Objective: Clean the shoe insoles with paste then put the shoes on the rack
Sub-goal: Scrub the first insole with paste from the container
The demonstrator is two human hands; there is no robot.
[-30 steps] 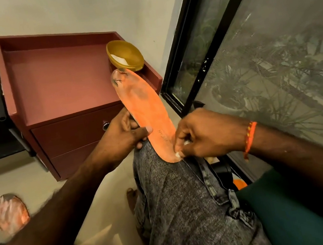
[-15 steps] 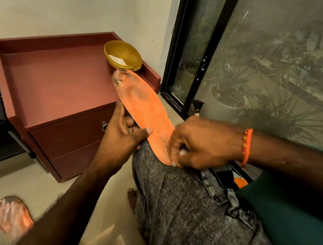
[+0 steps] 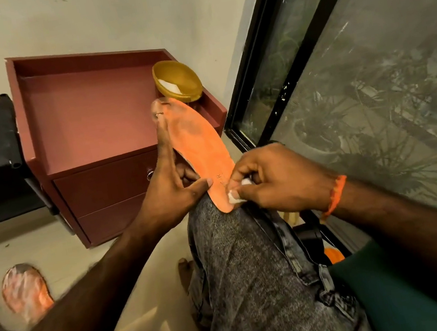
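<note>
Head view showed the orange insole point(image 3: 200, 151) standing heel-down on the person's knee point(image 3: 221, 222), tilted away so its soiled face looked up at the camera, probably so the rubbing could bear against the leg. The left hand point(image 3: 171, 190) steadied it from the left side of the insole: fingers straight along its edge toward the toe, thumb pressed flat against the heel area, not curled round it. The right hand point(image 3: 269, 182), at the insole's right, pinched a small white wad point(image 3: 233, 196) between curled fingertips and held it on the heel's lower edge; whether it was cotton or tissue could not be told. Dark grime remained on the insole's upper part, so the cleaning looked unfinished.

Just beyond the insole's toe, a yellow bowl point(image 3: 179, 83) sat on the corner of a red-brown cabinet point(image 3: 89, 123), within easy reach; a white mass, likely the paste, lay inside it. Well left of and below the insole, a second insole point(image 3: 26, 292), smeared white, lay on the floor point(image 3: 63, 263).
</note>
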